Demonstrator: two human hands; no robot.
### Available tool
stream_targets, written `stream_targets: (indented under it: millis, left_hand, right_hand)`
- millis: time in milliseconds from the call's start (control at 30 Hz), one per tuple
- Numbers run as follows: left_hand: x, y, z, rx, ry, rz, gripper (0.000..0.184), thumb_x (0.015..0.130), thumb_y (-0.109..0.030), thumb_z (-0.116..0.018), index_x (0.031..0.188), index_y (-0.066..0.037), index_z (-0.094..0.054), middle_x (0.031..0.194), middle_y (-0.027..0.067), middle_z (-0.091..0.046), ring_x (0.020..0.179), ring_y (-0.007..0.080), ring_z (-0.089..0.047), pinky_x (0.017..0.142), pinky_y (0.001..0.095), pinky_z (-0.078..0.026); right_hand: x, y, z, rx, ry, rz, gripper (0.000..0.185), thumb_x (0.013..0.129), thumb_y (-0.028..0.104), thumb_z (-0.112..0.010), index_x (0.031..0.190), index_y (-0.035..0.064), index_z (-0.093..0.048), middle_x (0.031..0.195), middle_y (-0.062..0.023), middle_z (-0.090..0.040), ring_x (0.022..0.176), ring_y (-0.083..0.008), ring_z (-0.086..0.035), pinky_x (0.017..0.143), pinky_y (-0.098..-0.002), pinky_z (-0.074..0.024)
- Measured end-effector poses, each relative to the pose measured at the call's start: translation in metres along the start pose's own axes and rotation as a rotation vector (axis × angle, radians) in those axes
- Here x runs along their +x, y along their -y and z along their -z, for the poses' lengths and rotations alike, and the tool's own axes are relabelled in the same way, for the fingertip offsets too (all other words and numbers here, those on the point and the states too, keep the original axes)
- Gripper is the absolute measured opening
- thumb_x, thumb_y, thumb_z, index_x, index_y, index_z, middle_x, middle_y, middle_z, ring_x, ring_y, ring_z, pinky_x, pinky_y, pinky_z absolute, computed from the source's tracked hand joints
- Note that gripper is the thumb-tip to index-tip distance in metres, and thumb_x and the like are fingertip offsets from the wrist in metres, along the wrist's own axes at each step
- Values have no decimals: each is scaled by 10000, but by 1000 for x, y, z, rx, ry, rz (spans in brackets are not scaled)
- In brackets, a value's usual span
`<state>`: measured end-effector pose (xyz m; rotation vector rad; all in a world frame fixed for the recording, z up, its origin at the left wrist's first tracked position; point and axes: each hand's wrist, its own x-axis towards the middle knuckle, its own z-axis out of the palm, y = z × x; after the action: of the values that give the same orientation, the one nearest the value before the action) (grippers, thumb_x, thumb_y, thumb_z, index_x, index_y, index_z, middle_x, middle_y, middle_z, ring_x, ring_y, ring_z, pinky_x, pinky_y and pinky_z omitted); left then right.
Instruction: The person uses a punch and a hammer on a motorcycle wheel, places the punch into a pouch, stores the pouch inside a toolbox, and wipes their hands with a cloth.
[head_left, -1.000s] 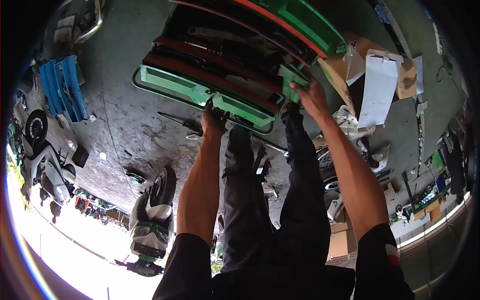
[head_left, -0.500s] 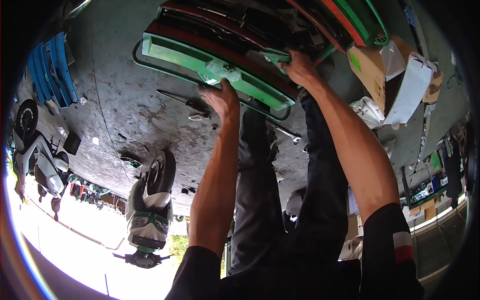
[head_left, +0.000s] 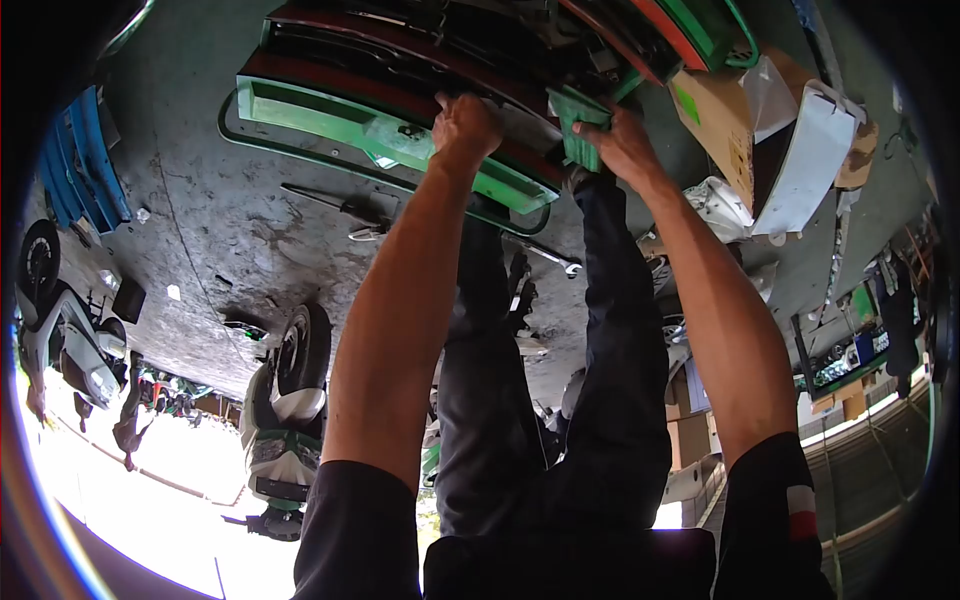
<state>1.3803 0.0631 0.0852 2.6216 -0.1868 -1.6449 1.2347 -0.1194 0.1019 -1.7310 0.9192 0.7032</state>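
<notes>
A green and red tool cabinet [head_left: 330, 115] with dark trays spans the top of the view. My left hand [head_left: 467, 128] is over its red edge with the fingers curled in; what they hold, if anything, is hidden. To the right, my right hand [head_left: 622, 145] grips a flat green packet [head_left: 577, 125] between thumb and fingers, held just above the cabinet's right end. On the floor by the cabinet's near side lie a long screwdriver [head_left: 325, 201], pliers [head_left: 368, 233] and a wrench [head_left: 560, 260].
An open cardboard box [head_left: 722, 130] stands at the right, with a white panel [head_left: 808, 165] leaning by it. Blue metal parts [head_left: 80, 160] lie at the far left. Scooters [head_left: 285, 420] are parked on the stained concrete floor [head_left: 280, 240]. My legs [head_left: 490, 380] are below my hands.
My left hand has moved up and right, from the green front lip to over the red edge. The green packet has been raised and turned in my right hand. The view has shifted slightly.
</notes>
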Motion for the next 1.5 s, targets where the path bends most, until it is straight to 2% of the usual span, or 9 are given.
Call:
stream_targets:
  millis: [200, 300, 433, 600, 833, 900, 1033, 1333, 1500]
  left_hand:
    - [14, 37, 14, 321, 59, -323, 337, 843, -222, -637, 1125, -44, -690, 1288, 218, -591, 1165, 389, -612, 977, 446, -537]
    - [25, 62, 36, 225, -33, -545, 329, 857, -209, -607, 1148, -65, -660, 1248, 220, -604, 1158, 381, -608, 973, 454, -528]
    - [44, 53, 24, -208, 4, -286, 325, 873, -212, -583, 1163, -68, -605, 1243, 218, -597, 1143, 412, -598, 990, 479, -497]
    - [18, 24, -6, 60, -180, -301, 319, 851, -166, -596, 1158, -80, -586, 1218, 216, -596, 1050, 465, -628, 905, 527, -531]
    - [17, 35, 6, 303, -141, -446, 327, 879, -139, -558, 1201, -155, -616, 1218, 194, -602, 1055, 462, -630, 863, 541, -552]
    - [22, 43, 10, 363, -259, -489, 352, 892, -131, -529, 1231, -164, -617, 1255, 195, -589, 1051, 453, -635, 868, 531, -559]
    - [51, 69, 40, 529, -274, -514, 415, 914, -174, -540, 1322, -223, -595, 1447, 179, -496, 1168, 443, -601, 897, 491, -581]
    - [87, 118, 154, 727, -425, -392, 411, 872, -162, -574, 1277, -212, -625, 1441, 154, -504, 1233, 447, -539, 969, 536, -514]
    - [81, 128, 133, 569, -482, -687, 406, 885, -246, -622, 1285, -181, -611, 1447, 139, -489, 1296, 447, -474, 1034, 598, -428]
  right_hand:
    - [-7, -11, -4, 8, 1, -91, 573, 845, 261, -756, 1339, 37, -569, 1220, -246, -661, 1160, -406, -618, 990, -436, -478]
    - [-14, -2, -3, 46, -7, -83, 572, 842, 249, -757, 1332, 25, -566, 1223, -252, -658, 1170, -408, -612, 999, -436, -477]
    - [-10, -4, -8, -1, -26, 46, 548, 845, 237, -753, 1323, 37, -575, 1213, -248, -663, 1164, -406, -616, 989, -434, -483]
    - [-12, -3, -4, 85, -6, 43, 522, 844, 230, -750, 1314, 69, -590, 1207, -230, -670, 1155, -396, -623, 979, -430, -482]
    - [-6, -9, 2, 48, -10, 62, 515, 848, 223, -742, 1311, 53, -591, 1188, -211, -682, 1129, -362, -639, 966, -411, -484]
    - [-8, -14, 2, 28, -28, 53, 509, 854, 209, -733, 1313, 37, -593, 1170, -186, -694, 1102, -321, -654, 959, -376, -478]
    - [-14, -6, 7, -18, -11, -9, 480, 851, 229, -743, 1285, 65, -617, 1151, -234, -689, 1109, -393, -647, 949, -432, -501]
    - [-5, 16, -31, 87, -104, 91, 482, 868, 239, -731, 1296, 60, -602, 1166, -237, -681, 1124, -397, -642, 950, -438, -511]
    - [22, 44, -55, -189, 83, 98, 417, 896, 222, -704, 1266, 54, -611, 1145, -230, -687, 1125, -410, -629, 943, -447, -513]
